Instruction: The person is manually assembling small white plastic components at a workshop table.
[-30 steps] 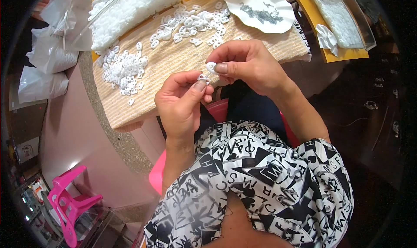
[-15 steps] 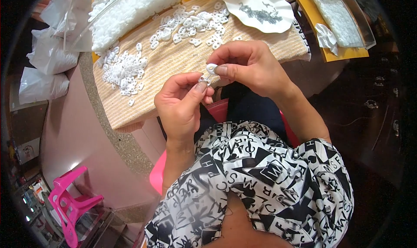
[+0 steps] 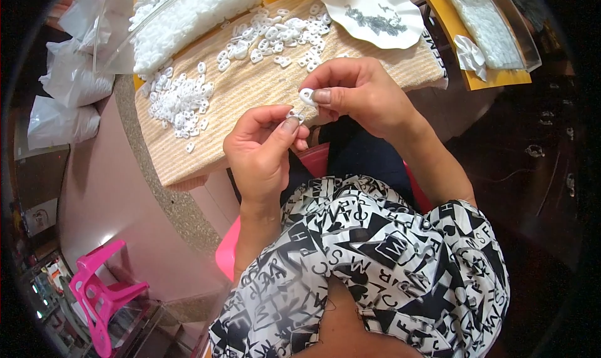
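I see a loose shirt [image 3: 400, 258] in black and white, with patches of grey. I make out block letters scattered at many angles across it, mixed with sharp triangles, a few outlined boxes and dark shapes like card-suit spades. The cloth looks thin and soft to me, rumpled into folds. On the shirt's right side I find a wide, short sleeve [image 3: 466, 223] in the same print, ending near the elbow. At the shirt's near edge I see an open neckline [image 3: 330, 289], narrowing to a point. Past the shirt's far edge I can see dark blue trousers [image 3: 375, 160], mostly plain.
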The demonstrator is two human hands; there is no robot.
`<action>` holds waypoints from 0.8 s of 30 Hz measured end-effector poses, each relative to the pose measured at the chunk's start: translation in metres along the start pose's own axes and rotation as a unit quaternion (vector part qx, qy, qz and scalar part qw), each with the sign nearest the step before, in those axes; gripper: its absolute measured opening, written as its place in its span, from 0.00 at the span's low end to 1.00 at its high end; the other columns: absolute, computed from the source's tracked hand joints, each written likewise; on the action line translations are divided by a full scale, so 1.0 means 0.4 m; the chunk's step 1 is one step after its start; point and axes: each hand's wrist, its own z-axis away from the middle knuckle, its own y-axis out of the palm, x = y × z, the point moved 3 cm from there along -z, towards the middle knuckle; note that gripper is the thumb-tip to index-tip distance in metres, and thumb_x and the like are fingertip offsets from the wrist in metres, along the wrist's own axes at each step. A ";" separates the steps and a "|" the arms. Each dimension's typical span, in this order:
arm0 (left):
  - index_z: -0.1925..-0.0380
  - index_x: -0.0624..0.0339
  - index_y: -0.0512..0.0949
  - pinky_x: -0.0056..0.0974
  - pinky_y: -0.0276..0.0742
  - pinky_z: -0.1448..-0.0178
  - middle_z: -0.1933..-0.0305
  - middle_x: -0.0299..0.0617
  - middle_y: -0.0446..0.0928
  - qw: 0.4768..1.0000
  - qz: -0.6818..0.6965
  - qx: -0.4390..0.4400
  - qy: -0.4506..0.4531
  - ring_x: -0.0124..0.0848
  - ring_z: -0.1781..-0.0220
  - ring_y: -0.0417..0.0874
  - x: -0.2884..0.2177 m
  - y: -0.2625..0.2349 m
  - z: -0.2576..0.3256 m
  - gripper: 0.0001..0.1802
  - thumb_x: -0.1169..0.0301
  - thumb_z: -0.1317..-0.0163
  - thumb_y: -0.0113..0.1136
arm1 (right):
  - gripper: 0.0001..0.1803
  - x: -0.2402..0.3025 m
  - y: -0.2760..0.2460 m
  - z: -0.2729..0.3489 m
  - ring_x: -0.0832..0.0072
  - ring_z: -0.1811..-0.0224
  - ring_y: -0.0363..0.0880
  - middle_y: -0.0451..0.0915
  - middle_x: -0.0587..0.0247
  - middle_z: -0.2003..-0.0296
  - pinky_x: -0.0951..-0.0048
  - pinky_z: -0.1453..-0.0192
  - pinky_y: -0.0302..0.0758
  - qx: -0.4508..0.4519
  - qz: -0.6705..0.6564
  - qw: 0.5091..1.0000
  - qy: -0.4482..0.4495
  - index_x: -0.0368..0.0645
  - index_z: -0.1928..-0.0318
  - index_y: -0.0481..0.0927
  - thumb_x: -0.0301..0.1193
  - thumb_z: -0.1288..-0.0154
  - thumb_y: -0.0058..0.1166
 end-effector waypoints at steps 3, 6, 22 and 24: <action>0.66 0.72 0.72 0.29 0.73 0.72 0.73 0.48 0.74 1.000 -0.003 0.001 -0.001 0.31 0.74 0.76 0.001 -0.001 0.000 0.08 0.83 0.48 0.52 | 0.09 -0.004 -0.004 -0.003 0.86 0.75 0.70 0.74 0.69 0.76 0.85 0.72 0.69 -0.004 0.010 1.000 -0.002 0.34 0.64 0.76 0.26 0.45 0.53; 0.67 0.72 0.72 0.29 0.73 0.72 0.73 0.48 0.74 1.000 0.001 -0.001 -0.008 0.31 0.74 0.76 -0.001 0.003 0.001 0.08 0.83 0.49 0.52 | 0.09 -0.005 -0.001 -0.002 0.86 0.75 0.69 0.74 0.69 0.76 0.85 0.72 0.69 0.007 0.008 1.000 0.004 0.34 0.64 0.76 0.26 0.45 0.52; 0.66 0.72 0.72 0.28 0.74 0.73 0.72 0.48 0.75 1.000 -0.013 -0.002 0.009 0.30 0.75 0.76 0.000 0.009 0.005 0.08 0.83 0.48 0.52 | 0.06 0.020 0.032 0.020 0.84 0.70 0.73 0.77 0.66 0.74 0.83 0.65 0.71 -0.001 0.112 0.992 -0.050 0.33 0.66 0.77 0.21 0.45 0.50; 0.66 0.72 0.72 0.28 0.74 0.73 0.72 0.48 0.75 1.000 -0.012 0.003 0.014 0.30 0.75 0.76 0.001 0.010 0.005 0.08 0.83 0.48 0.53 | 0.06 0.032 0.037 0.022 0.84 0.70 0.74 0.77 0.66 0.74 0.83 0.66 0.72 -0.007 0.115 0.992 -0.042 0.33 0.65 0.77 0.21 0.45 0.50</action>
